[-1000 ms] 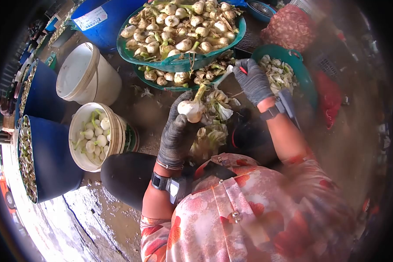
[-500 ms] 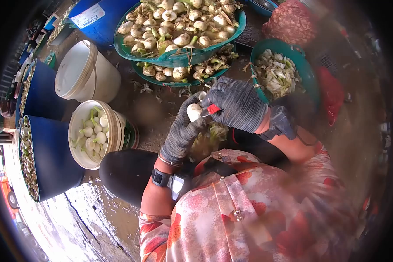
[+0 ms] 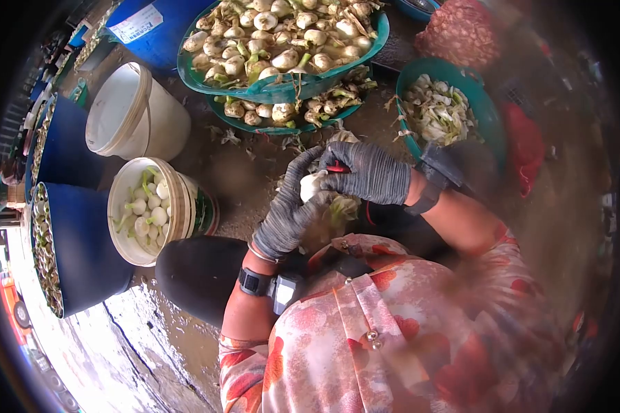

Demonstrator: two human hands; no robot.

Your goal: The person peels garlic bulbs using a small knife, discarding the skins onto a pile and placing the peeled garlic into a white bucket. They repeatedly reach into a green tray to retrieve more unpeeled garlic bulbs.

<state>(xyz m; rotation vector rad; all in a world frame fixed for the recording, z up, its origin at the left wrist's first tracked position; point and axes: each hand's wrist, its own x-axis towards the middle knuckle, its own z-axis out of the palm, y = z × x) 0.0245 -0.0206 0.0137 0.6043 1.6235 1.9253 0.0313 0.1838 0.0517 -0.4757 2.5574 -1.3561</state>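
Observation:
My gloved left hand [image 3: 287, 206] is closed around a white garlic bulb [image 3: 312, 186] in front of my chest. My gloved right hand [image 3: 373, 174] is wrapped round a small knife with a red handle [image 3: 337, 167]; its blade is hidden. The right fingers touch the bulb. Just below the hands, loose pale-green peelings [image 3: 343, 208] are partly covered. To the left, a white bucket [image 3: 176, 213] holds smooth peeled bulbs [image 3: 157, 216] with short green stems.
Ahead, a teal basin [image 3: 310, 88] is heaped with dirty bulbs, above another filled basin. A teal tub [image 3: 486, 103] of peelings and a red mesh sack [image 3: 457, 34] stand right. Another white bucket [image 3: 165, 124] and blue barrels [image 3: 83, 241] are left.
My right hand has come lower and turned toward the bulb. The fingers now cover more of the red-handled knife, and peel hangs beyond the hands.

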